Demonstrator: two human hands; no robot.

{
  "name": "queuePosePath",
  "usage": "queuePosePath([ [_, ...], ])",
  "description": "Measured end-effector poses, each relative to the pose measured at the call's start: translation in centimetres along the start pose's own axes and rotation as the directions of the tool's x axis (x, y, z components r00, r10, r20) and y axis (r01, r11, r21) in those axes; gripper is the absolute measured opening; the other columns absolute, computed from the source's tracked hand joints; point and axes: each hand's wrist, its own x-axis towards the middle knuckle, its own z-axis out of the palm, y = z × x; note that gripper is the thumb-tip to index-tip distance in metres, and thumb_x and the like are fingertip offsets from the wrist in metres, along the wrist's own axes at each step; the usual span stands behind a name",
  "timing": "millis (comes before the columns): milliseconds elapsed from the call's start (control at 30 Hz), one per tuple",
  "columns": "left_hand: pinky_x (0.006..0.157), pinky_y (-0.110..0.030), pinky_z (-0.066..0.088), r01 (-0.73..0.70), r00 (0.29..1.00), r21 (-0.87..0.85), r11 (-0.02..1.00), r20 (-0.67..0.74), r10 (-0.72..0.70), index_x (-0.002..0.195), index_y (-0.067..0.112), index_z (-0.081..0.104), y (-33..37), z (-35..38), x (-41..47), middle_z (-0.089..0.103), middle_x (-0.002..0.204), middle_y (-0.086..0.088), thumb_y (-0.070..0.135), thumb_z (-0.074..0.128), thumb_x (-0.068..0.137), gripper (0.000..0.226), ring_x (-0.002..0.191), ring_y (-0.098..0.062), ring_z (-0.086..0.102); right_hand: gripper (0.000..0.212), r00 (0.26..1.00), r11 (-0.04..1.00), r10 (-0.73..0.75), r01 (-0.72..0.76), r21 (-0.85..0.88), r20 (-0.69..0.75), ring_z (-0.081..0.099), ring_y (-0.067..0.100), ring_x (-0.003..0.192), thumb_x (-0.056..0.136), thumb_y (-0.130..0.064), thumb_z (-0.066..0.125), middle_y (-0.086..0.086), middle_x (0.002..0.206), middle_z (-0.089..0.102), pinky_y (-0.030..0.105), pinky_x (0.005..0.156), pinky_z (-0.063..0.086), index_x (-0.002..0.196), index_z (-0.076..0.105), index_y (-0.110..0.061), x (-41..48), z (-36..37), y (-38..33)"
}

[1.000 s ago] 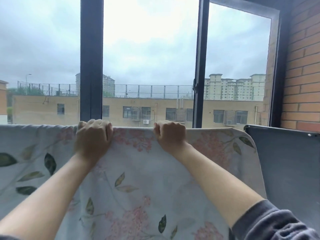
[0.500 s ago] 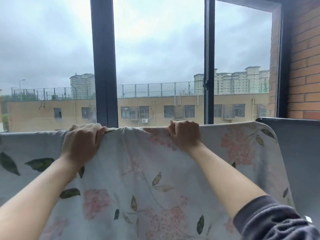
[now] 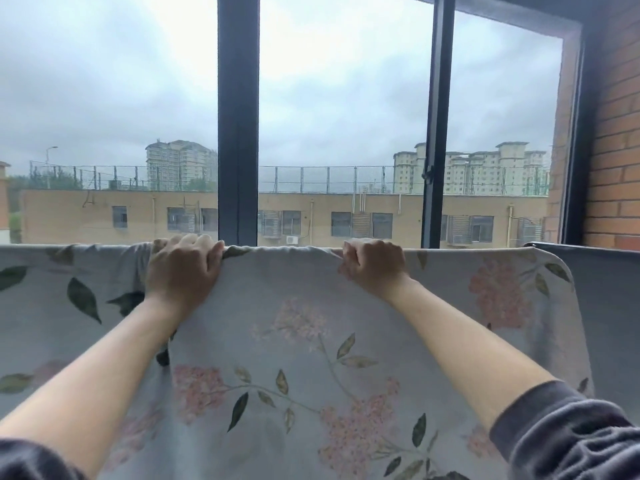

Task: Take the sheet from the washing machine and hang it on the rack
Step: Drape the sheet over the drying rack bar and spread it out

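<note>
A pale grey-blue sheet [image 3: 294,327] printed with pink flowers and dark leaves hangs draped over a straight horizontal top line in front of a window. The rack bar under that fold is hidden by the cloth. My left hand [image 3: 181,268] grips the sheet's top fold left of centre, where the cloth bunches. My right hand [image 3: 375,265] is closed on the top fold right of centre. The sheet's right end curves down near a dark panel. Its left part runs out of the frame. The washing machine is not in sight.
A dark grey panel [image 3: 609,306] stands to the right of the sheet. Behind it rises a brick wall [image 3: 620,133]. Dark window frame posts [image 3: 238,133] stand directly behind the hanging line, with buildings outside.
Both hands stay closed on the top fold. The view has swung left, so the sheet's right end and the window posts sit further right. The cloth between my hands now lies flatter.
</note>
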Motion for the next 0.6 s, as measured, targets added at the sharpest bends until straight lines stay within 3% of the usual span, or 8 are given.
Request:
queuePosePath([
  [167, 0.071, -0.041, 0.039, -0.048, 0.998, 0.031, 0.998, -0.050, 0.050, 0.069, 0.014, 0.046, -1.5, -0.4, -0.5, 0.054, 0.067, -0.006, 0.039, 0.023, 0.095, 0.042, 0.068, -0.029, 0.054, 0.051, 0.996, 0.990, 0.079, -0.082, -0.115, -0.029, 0.065, 0.030, 0.076, 0.098, -0.038, 0.029, 0.010, 0.078, 0.069, 0.031, 0.063, 0.033, 0.076, 0.067, -0.012, 0.2, 0.1, -1.5],
  [267, 0.073, -0.043, 0.037, -0.054, 0.997, 0.077, 0.996, -0.046, 0.057, 0.075, 0.010, 0.046, -2.4, -0.2, -0.9, 0.053, 0.072, -0.009, 0.036, 0.025, 0.096, 0.040, 0.070, -0.029, 0.049, 0.052, 0.989, 0.983, 0.144, -0.141, -0.118, 0.016, 0.065, 0.031, 0.080, 0.098, -0.039, 0.028, 0.011, 0.084, 0.070, 0.032, 0.066, 0.037, 0.078, 0.067, -0.010, 0.5, 0.3, -1.8],
  [433, 0.081, -0.043, 0.033, 0.003, 1.000, 0.100, 0.995, -0.016, -0.002, 0.083, 0.010, 0.049, -1.9, 0.6, -1.3, 0.052, 0.083, -0.009, 0.038, 0.029, 0.097, 0.037, 0.081, -0.029, 0.047, 0.050, 0.929, 0.962, 0.272, -0.260, -0.079, 0.250, 0.059, 0.032, 0.101, 0.098, -0.036, 0.022, 0.016, 0.108, 0.065, 0.037, 0.086, 0.039, 0.100, 0.064, -0.009, 2.5, -0.6, -2.3],
  [533, 0.083, -0.042, 0.032, 0.019, 1.000, 0.107, 0.994, 0.010, -0.020, 0.084, 0.012, 0.049, -1.9, 0.7, -1.0, 0.054, 0.085, -0.008, 0.040, 0.029, 0.097, 0.037, 0.084, -0.028, 0.047, 0.043, 0.992, 0.997, 0.074, -0.077, 0.020, 0.102, 0.060, 0.028, 0.095, 0.100, -0.036, 0.026, 0.010, 0.103, 0.067, 0.037, 0.088, 0.037, 0.099, 0.063, -0.013, 2.2, -0.4, -5.1],
  [600, 0.084, -0.041, 0.031, 0.015, 1.000, 0.097, 0.995, 0.014, -0.016, 0.083, 0.013, 0.049, -1.8, 0.7, -1.0, 0.054, 0.086, -0.006, 0.040, 0.030, 0.098, 0.036, 0.085, -0.028, 0.047, 0.040, 0.998, 0.993, -0.069, 0.069, 0.096, -0.005, 0.061, 0.025, 0.085, 0.100, -0.035, 0.030, 0.006, 0.092, 0.067, 0.034, 0.080, 0.040, 0.094, 0.064, -0.014, 1.7, 0.4, -8.2],
])
